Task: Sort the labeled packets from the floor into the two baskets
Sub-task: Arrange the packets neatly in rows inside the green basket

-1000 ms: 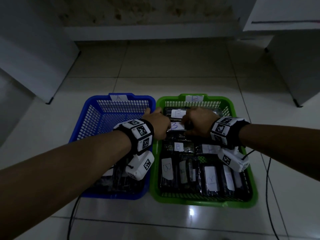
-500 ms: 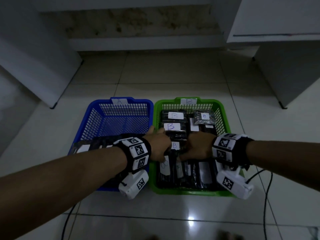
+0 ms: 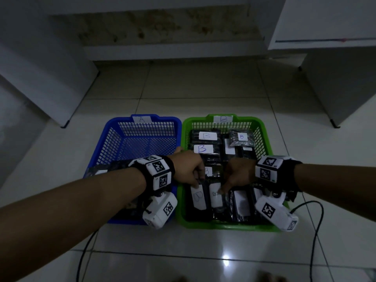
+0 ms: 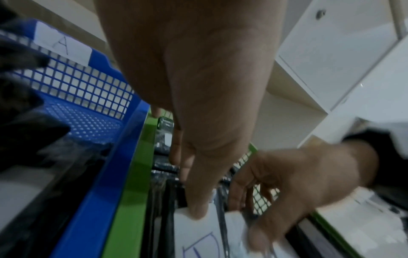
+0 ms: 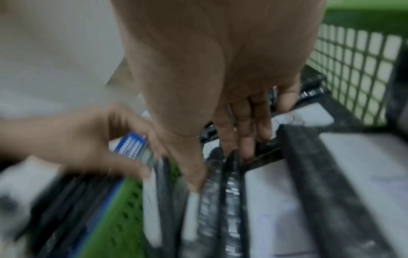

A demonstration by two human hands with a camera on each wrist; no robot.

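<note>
Head view: both hands (image 3: 213, 174) over green basket (image 3: 265, 139).

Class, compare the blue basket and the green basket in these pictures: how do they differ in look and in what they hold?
The blue basket carries a tag marked A; the green basket carries one marked B. The blue basket's far half shows bare mesh floor, with dark packets only at its near end; the green basket is packed with dark packets labeled B. Both hands reach into the green basket, not the blue. Both are mesh-walled baskets standing side by side on the tiled floor.
</note>
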